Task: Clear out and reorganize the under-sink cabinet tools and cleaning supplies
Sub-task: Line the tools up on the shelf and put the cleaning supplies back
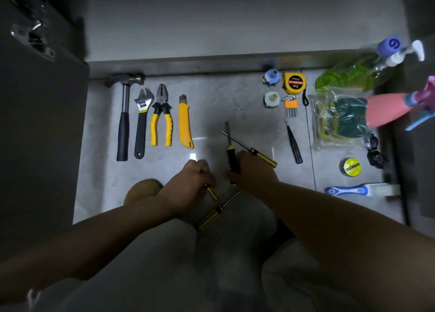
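1. Crouched over the tiled floor (211,104) in front of the cabinet, I sort the screwdrivers. My right hand (253,172) has its fingers wrapped round the black-handled screwdriver (231,152), blade pointing away from me.
2. My left hand (195,177) has its fingers curled tight on the short yellow screwdriver (213,192). Only the butt of its handle shows below the fist.
3. A striped screwdriver (264,157) crosses the black one and runs under my right palm; I cannot tell whether my fingers hold it too. A fourth screwdriver (211,215) lies loose just beside my knee.
4. Handling, as I judge it: these are light, rigid tools with hard, smooth plastic handles and thin steel shafts. They are best taken round the middle of the handle, where the bulk sits, not by the slippery shaft or the tip.
5. Looks: black and yellow throughout, matching the row laid out at left. There the hammer (123,123), wrench (141,123), pliers (161,123) and utility knife (184,123) lie side by side, handles toward me.
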The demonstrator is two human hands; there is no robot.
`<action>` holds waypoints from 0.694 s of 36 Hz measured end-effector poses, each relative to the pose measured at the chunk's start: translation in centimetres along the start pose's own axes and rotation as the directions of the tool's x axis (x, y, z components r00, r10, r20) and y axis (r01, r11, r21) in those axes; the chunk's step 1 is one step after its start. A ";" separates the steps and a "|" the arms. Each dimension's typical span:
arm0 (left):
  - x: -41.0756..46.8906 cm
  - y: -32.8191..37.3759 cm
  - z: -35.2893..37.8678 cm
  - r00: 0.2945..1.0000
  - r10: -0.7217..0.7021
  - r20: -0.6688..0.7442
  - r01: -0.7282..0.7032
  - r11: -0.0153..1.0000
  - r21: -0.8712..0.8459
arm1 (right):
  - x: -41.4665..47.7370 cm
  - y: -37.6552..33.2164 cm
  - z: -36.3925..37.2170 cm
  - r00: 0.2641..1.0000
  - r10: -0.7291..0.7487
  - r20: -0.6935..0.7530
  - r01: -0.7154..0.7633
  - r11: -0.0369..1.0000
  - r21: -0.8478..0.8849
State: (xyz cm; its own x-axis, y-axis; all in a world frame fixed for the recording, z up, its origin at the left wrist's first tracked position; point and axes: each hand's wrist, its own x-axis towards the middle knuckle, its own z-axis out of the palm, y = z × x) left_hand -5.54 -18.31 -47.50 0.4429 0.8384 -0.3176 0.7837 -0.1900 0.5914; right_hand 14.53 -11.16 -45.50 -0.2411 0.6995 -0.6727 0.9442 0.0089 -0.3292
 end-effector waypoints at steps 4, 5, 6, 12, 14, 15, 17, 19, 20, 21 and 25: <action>1.0 0.7 -0.1 0.991 -0.135 -0.001 0.134 0.983 -0.128 | 0.7 -0.8 -0.1 1.000 0.027 -0.007 -0.026 0.994 0.104; 1.0 0.8 -0.3 0.987 -0.158 -0.023 0.153 0.976 -0.153 | 0.8 -1.1 -0.2 1.000 0.015 -0.011 -0.013 0.988 0.152; 1.0 0.9 -0.3 0.983 -0.172 -0.059 0.158 0.970 -0.187 | 0.8 -1.4 -0.3 1.000 0.000 -0.022 0.004 0.981 0.195; 2.3 1.8 -2.6 0.872 -0.489 -0.037 0.303 0.597 -0.742 | 0.1 -3.2 -1.9 0.996 -0.086 -0.034 0.092 0.918 0.387; 2.5 2.1 -3.3 0.879 -0.476 0.000 0.260 0.480 -0.838 | -0.3 -3.7 -2.1 0.998 -0.055 -0.015 0.056 0.886 0.460; 2.5 2.1 -3.5 0.878 -0.478 0.011 0.250 0.441 -0.862 | -0.4 -4.0 -2.0 0.999 -0.036 0.000 0.032 0.862 0.505; 2.6 1.8 -3.8 0.871 -0.491 0.006 0.261 0.453 -0.852 | -0.9 -4.4 -2.0 1.000 0.000 0.030 -0.018 0.814 0.580; 2.5 1.5 -4.0 0.868 -0.496 -0.021 0.264 0.497 -0.827 | -1.3 -4.4 -1.7 0.996 0.054 0.065 -0.083 0.776 0.626; 2.4 1.3 -4.0 0.865 -0.500 -0.027 0.262 0.498 -0.826 | -1.6 -4.3 -1.3 0.991 0.096 0.094 -0.134 0.772 0.622; 2.3 1.2 -4.1 0.863 -0.504 -0.036 0.257 0.499 -0.828 | -1.9 -4.1 -0.9 0.982 0.136 0.134 -0.189 0.787 0.587; 1.8 0.6 -4.1 0.838 -0.541 -0.070 0.249 0.493 -0.834 | -3.4 -3.2 1.8 0.854 0.380 0.355 -0.494 0.806 0.326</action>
State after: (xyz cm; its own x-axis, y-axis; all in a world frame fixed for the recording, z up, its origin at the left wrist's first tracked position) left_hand -6.01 -14.82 -44.69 -0.0835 0.8413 -0.5341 0.1336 0.5406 0.8306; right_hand 11.92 -14.87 -43.33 0.0730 0.3477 -0.9348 0.8071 -0.5712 -0.1494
